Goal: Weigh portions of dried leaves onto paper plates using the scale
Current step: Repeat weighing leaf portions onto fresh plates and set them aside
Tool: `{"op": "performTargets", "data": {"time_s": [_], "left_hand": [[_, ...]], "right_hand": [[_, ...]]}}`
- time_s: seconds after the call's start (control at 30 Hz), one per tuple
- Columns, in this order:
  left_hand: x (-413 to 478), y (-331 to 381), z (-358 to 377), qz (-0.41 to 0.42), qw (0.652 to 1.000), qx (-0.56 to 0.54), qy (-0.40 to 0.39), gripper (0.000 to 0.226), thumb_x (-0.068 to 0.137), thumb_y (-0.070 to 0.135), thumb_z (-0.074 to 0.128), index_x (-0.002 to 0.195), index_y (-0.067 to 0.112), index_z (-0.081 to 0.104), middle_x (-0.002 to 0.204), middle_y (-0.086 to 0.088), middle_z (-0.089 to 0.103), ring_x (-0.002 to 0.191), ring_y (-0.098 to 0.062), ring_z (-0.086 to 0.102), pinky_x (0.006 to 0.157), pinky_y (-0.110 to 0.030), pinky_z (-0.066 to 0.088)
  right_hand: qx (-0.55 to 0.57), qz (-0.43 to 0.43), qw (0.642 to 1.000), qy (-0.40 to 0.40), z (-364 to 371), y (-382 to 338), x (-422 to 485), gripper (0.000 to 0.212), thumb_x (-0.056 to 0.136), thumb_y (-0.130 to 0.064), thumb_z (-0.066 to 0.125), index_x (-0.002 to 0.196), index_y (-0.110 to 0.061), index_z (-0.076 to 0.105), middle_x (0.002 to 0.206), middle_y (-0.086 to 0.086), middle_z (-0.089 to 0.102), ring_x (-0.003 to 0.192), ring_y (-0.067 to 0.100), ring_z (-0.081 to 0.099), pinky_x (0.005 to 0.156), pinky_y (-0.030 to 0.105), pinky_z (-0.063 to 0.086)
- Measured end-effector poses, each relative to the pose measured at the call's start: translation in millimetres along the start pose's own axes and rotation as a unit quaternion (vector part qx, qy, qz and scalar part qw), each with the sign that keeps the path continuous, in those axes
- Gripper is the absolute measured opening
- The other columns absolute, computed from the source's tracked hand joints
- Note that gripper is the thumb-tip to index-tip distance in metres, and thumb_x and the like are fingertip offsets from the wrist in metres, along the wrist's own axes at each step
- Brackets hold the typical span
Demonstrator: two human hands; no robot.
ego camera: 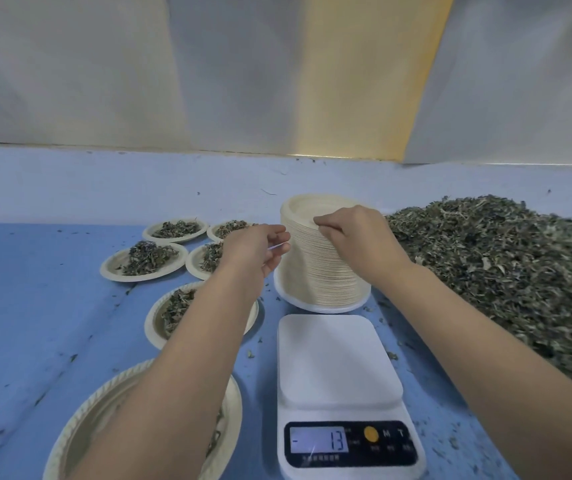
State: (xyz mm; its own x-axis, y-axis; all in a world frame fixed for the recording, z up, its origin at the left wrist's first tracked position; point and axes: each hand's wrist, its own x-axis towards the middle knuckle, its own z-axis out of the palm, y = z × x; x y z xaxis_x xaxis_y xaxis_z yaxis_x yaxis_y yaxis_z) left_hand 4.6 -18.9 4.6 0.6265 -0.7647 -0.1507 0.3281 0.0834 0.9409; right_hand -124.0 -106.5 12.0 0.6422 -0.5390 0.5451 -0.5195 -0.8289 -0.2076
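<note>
A tall stack of paper plates [315, 268] stands just behind the white digital scale [336, 362]. The scale's platform is bare and its display reads -13. My right hand [350, 233] pinches the rim of the top plate on the stack. My left hand [256, 247] reaches to the stack's left side, fingers curled against the plate edges. A big heap of dried leaves [506, 268] lies to the right.
Several paper plates holding leaf portions [146, 259] sit on the blue table [35, 306] to the left, partly under my left forearm. The nearest plate [104, 410] is at the lower left. A pale wall rises behind the table.
</note>
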Motion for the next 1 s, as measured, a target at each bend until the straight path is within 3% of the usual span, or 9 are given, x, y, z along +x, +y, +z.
{"op": "performTargets", "data": {"time_s": [0.13, 0.27, 0.43, 0.57, 0.73, 0.83, 1.0], "left_hand": [[-1.4, -1.3, 2.7, 0.0, 1.0, 0.006, -0.008, 0.022, 0.092, 0.005, 0.048, 0.077, 0.011, 0.063, 0.076, 0.0, 0.067, 0.056, -0.007, 0.059, 0.056, -0.015, 0.045], [-4.3, -4.3, 5.9, -0.003, 1.0, 0.005, -0.028, 0.026, 0.091, 0.003, 0.042, 0.08, 0.012, 0.064, 0.077, 0.001, 0.066, 0.063, -0.009, 0.059, 0.061, -0.017, 0.044], [-5.1, -7.7, 7.9, -0.013, 0.999, 0.011, -0.034, 0.028, 0.09, 0.003, 0.04, 0.08, 0.013, 0.064, 0.073, 0.003, 0.067, 0.064, -0.008, 0.059, 0.06, -0.017, 0.043], [-4.8, -12.2, 9.7, -0.024, 0.999, 0.011, -0.035, 0.028, 0.09, 0.004, 0.04, 0.079, 0.014, 0.064, 0.061, 0.008, 0.067, 0.064, -0.008, 0.059, 0.062, -0.017, 0.042], [-6.7, -15.3, 11.1, -0.03, 0.999, -0.008, -0.038, 0.026, 0.09, 0.003, 0.04, 0.081, 0.013, 0.063, 0.075, 0.002, 0.066, 0.063, -0.008, 0.058, 0.061, -0.016, 0.042], [-8.9, -18.6, 13.5, -0.031, 0.998, -0.012, -0.046, 0.025, 0.09, 0.004, 0.041, 0.083, 0.013, 0.063, 0.074, 0.004, 0.066, 0.059, -0.006, 0.058, 0.06, -0.015, 0.043], [-10.2, -21.8, 16.8, -0.03, 0.998, -0.028, -0.043, 0.027, 0.091, 0.003, 0.039, 0.083, 0.011, 0.063, 0.074, 0.002, 0.066, 0.056, -0.006, 0.058, 0.044, -0.009, 0.045]], "right_hand": [[-0.01, -0.001, 1.0, 0.006, -1.0, -1.4, 2.5, 0.028, 0.099, -0.011, 0.046, 0.115, -0.004, 0.068, 0.113, 0.013, 0.069, 0.109, 0.03, 0.059, 0.092, 0.034, 0.04], [0.005, 0.005, 1.0, 0.008, -3.1, -0.3, 5.6, 0.027, 0.098, -0.014, 0.051, 0.118, -0.007, 0.067, 0.118, 0.008, 0.068, 0.113, 0.023, 0.058, 0.092, 0.021, 0.035], [-0.021, 0.011, 1.0, -0.004, 3.8, -0.3, 6.4, 0.028, 0.097, -0.015, 0.049, 0.1, 0.004, 0.069, 0.098, 0.022, 0.069, 0.098, 0.035, 0.061, 0.085, 0.042, 0.043], [0.002, 0.0, 1.0, 0.029, 4.0, -1.6, 3.5, 0.026, 0.097, -0.018, 0.053, 0.113, -0.009, 0.07, 0.11, 0.009, 0.071, 0.106, 0.024, 0.062, 0.089, 0.031, 0.043], [-0.007, 0.004, 0.999, 0.036, 5.9, -2.8, 4.0, 0.026, 0.098, -0.018, 0.05, 0.113, -0.01, 0.071, 0.11, 0.008, 0.071, 0.106, 0.026, 0.061, 0.089, 0.037, 0.043], [0.018, 0.012, 0.999, 0.037, 5.1, -3.1, 4.7, 0.025, 0.096, -0.018, 0.054, 0.112, -0.01, 0.071, 0.112, 0.007, 0.071, 0.107, 0.023, 0.062, 0.09, 0.03, 0.041], [0.019, 0.011, 0.999, 0.025, 5.4, -2.3, 4.3, 0.026, 0.096, -0.015, 0.053, 0.115, -0.009, 0.069, 0.115, 0.008, 0.069, 0.111, 0.023, 0.06, 0.093, 0.03, 0.041]]}}
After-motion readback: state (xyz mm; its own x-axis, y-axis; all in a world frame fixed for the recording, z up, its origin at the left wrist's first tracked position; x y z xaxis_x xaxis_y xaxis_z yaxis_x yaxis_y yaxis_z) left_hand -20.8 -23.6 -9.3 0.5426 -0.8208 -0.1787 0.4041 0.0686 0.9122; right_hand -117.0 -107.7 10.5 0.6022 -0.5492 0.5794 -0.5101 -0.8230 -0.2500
